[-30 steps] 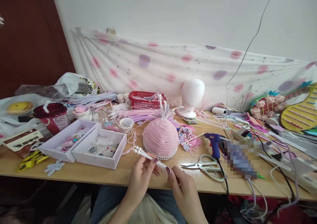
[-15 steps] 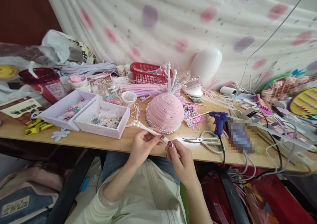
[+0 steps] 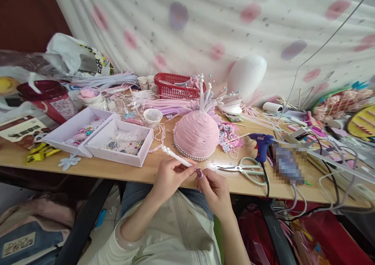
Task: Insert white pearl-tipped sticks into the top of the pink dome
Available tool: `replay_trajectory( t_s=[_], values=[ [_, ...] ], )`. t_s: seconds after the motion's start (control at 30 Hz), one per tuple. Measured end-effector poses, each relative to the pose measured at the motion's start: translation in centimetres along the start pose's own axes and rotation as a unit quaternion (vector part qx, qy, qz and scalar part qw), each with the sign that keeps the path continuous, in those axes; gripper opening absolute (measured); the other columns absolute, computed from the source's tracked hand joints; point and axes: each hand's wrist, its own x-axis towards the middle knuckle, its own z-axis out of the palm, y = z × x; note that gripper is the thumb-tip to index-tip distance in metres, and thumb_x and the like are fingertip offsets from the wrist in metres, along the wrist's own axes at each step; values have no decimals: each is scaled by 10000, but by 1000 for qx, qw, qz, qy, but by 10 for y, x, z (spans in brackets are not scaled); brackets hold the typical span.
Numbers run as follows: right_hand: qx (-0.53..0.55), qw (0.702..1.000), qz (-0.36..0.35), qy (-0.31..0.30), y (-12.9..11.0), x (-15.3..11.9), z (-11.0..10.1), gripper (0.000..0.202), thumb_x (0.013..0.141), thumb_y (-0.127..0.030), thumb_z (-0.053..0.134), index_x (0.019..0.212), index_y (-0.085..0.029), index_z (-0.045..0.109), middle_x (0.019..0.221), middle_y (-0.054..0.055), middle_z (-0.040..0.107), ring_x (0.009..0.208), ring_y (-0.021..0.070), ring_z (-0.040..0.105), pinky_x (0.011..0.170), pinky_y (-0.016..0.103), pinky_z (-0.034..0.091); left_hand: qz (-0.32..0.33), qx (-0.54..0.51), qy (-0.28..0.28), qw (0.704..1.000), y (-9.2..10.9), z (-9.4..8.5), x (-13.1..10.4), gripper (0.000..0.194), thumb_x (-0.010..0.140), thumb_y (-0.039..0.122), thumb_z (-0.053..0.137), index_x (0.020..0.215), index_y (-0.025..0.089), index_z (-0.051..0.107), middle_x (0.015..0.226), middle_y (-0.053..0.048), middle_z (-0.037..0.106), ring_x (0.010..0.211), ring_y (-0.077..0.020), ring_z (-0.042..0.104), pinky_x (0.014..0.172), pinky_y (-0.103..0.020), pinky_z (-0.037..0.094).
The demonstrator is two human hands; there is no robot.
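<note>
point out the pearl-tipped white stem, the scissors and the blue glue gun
Pearl-tipped white stem [image 3: 179, 158]: head view, on its bare shaft
Scissors [image 3: 240, 168]: head view, near the pivot
Blue glue gun [image 3: 261, 146]: head view, on the upper grip

A white cloth [image 3: 205, 26] with pink and purple blots hangs in loose folds across the top of my feed. I make out a dark reddish-brown panel [image 3: 23, 15] at upper left, a light wood table [image 3: 96, 171] spanning the middle under soft light, and pale floor [image 3: 112, 214] at lower left.
</note>
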Motion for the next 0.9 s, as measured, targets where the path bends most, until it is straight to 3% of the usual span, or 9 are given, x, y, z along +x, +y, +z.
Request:
replay_trajectory(
  t_s=[0.23,0.33,0.53,0.73,0.9],
  values=[
    [25,998,-5,-54,-1,0,-5,342,970,-376,407,751,-181,583,617,-8,518,581,122,481,563,244,376,-36,-12,-22,999,10,-5,2,180,744,314,716,829,157,740,783,-57,740,708,-176,683,665,-263,573],
    [16,999,-14,-47,-2,-1,-5,331,967,-378,414,781,-180,603,632,1,528,592,130,490,564,252,379,-68,-59,-29,995,12,-4,0,237,723,311,736,896,150,715,778,-45,736,719,-176,692,688,-278,581],
    [-36,998,-38,-18,-4,0,-2,341,968,-345,417,699,-182,550,621,0,526,594,128,477,568,249,353,-100,-141,14,985,10,4,-2,307,688,371,759,847,118,687,719,-53,725,660,-180,692,671,-301,593],
    [-67,997,-49,7,-3,-1,-1,360,967,-344,409,673,-182,537,571,-15,496,548,119,450,532,243,331,-50,-59,8,997,7,5,-2,192,727,316,728,808,143,727,754,-62,736,684,-185,692,653,-273,577],
    [-117,989,-75,40,-3,-1,1,334,955,-293,421,668,-176,544,559,-17,499,518,106,434,513,246,308,44,74,54,995,12,4,-4,76,758,199,671,748,188,746,768,-49,747,738,-184,695,726,-274,569]
  ],
)
